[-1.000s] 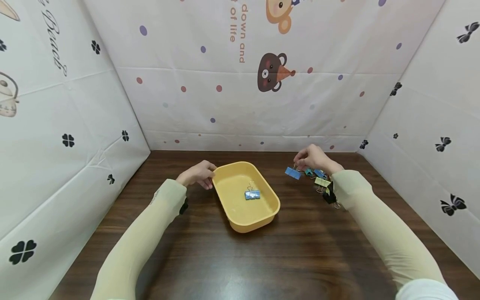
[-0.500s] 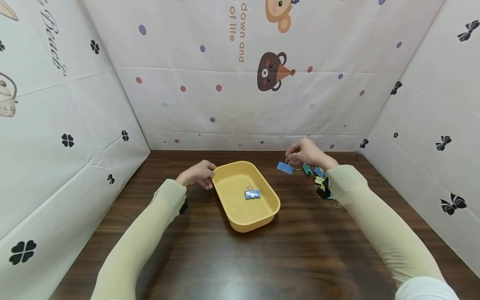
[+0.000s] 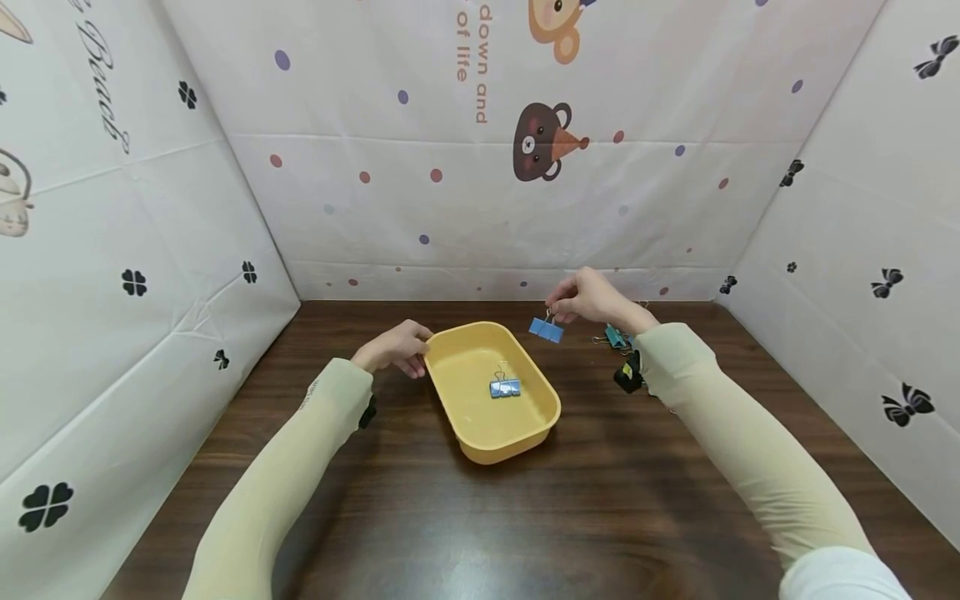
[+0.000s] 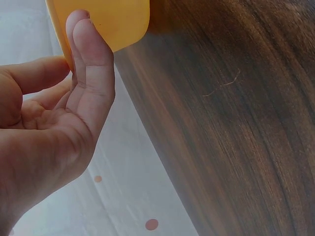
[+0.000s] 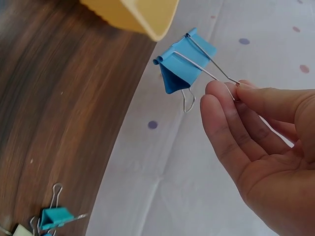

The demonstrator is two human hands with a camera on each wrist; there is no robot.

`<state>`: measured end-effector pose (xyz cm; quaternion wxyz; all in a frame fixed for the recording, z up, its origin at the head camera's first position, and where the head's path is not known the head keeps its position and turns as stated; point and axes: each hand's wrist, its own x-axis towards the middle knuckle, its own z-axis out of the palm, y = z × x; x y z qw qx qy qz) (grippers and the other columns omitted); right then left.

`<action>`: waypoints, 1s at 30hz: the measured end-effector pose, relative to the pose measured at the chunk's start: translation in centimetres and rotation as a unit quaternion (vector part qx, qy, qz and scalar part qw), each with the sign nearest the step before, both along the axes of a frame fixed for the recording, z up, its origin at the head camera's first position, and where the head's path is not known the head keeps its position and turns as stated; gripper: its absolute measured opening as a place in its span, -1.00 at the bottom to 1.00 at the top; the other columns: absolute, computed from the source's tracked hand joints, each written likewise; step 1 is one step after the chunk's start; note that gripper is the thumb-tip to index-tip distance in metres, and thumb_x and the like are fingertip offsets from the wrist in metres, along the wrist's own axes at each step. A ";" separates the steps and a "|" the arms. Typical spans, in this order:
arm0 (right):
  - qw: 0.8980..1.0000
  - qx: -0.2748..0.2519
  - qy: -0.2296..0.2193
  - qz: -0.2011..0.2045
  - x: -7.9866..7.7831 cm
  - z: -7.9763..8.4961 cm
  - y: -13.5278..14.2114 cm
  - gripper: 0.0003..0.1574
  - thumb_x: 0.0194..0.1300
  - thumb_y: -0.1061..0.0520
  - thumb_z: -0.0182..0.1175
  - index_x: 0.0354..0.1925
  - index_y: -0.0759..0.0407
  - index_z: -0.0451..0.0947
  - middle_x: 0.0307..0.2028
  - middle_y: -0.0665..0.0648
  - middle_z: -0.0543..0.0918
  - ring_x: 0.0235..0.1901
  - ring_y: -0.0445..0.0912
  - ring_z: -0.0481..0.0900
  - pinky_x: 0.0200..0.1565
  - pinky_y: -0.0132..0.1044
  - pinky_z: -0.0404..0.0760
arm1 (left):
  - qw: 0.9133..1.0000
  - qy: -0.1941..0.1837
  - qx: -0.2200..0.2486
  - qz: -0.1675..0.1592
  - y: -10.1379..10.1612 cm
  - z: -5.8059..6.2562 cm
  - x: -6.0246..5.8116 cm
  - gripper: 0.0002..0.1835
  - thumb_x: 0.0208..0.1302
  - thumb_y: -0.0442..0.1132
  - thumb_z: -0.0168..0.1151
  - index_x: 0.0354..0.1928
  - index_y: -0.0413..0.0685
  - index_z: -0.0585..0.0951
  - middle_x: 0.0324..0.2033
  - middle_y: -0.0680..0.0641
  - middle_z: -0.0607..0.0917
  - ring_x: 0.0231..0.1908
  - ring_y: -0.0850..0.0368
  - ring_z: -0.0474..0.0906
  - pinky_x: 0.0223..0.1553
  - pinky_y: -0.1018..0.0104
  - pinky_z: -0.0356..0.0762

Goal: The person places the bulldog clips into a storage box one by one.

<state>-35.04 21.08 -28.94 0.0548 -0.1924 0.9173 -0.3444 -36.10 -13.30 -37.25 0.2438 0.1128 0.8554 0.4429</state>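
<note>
A blue binder clip [image 3: 546,330] hangs by one wire handle from my right hand [image 3: 591,297], pinched between thumb and fingertips. In the right wrist view, this binder clip [image 5: 186,61] has its second handle sticking out below, and the hand [image 5: 266,132] holds it up off the table. My left hand [image 3: 396,347] grips the rim of a yellow plastic bin [image 3: 480,421] at its far left corner. The left wrist view shows the thumb and fingers at the bin wall [image 4: 128,24]. Inside the bin lies another blue binder clip [image 3: 505,388].
Right of the bin is a pile of binder clips, including a teal clip [image 3: 617,337], partly hidden by the right wrist and its black strap [image 3: 628,373]. The dark wood table [image 3: 450,533] is walled by printed white sheets [image 3: 390,217] on the left, back and right.
My right hand has moved left with the blue binder clip, from the pile toward the bin's far right side. The left hand and bin have stayed in place.
</note>
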 end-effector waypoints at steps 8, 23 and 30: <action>1.000 0.002 0.005 0.025 0.7 0.2 -2.2 -0.77 0.31 0.31 0.17 -0.12 0.43 0.65 -0.20 0.39 0.71 -0.33 0.09 0.73 -0.31 -0.30 0.73 | 1.000 0.004 -0.001 -0.003 0.0 0.0 0.1 -0.54 0.43 -0.39 -0.13 0.33 -0.32 0.33 -0.28 -0.34 0.66 -0.62 0.16 0.62 -0.45 0.23 0.70; 0.998 0.002 0.007 0.066 0.8 -0.6 -5.7 -0.82 0.29 0.32 0.20 -0.18 0.41 0.66 -0.23 0.40 0.71 -0.36 0.07 0.74 -0.23 -0.11 0.74 | 1.000 0.003 -0.001 0.007 0.1 0.0 0.1 -0.55 0.43 -0.39 -0.13 0.33 -0.31 0.34 -0.33 -0.29 0.67 -0.63 0.17 0.61 -0.46 0.27 0.70; 0.996 0.018 0.020 0.087 0.9 -0.9 -7.1 -0.85 0.29 0.31 0.20 -0.24 0.35 0.69 -0.27 0.37 0.73 -0.31 0.15 0.74 -0.26 -0.18 0.74 | 1.000 0.002 -0.002 0.002 0.1 0.1 0.1 -0.54 0.43 -0.39 -0.13 0.34 -0.32 0.32 -0.25 -0.39 0.66 -0.63 0.18 0.61 -0.44 0.24 0.71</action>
